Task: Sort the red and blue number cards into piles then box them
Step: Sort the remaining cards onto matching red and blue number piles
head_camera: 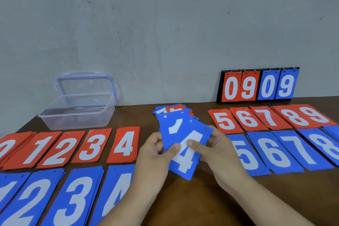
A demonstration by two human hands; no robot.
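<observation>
The left edge cuts off the flat red pile of zero cards (5, 149), and we cannot read the blue pile at the right edge (333, 131). The bottom edge crops the blue pile of twos (34, 198) and the blue pile of threes (77, 198). The left forearm (143, 189) covers much of the blue pile of fours (117, 185). The blue card marked 4 (185, 161) hides most of the numeral on the second blue card (172, 123).

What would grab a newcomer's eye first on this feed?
The blue 4 card at centre, held by the left hand and right hand, draws the eye first. Around it, red piles and blue piles of big white numerals run in two rows across the table. At the back, a flip scoreboard reads 0909 on the right and an open clear box sits on the left.
</observation>
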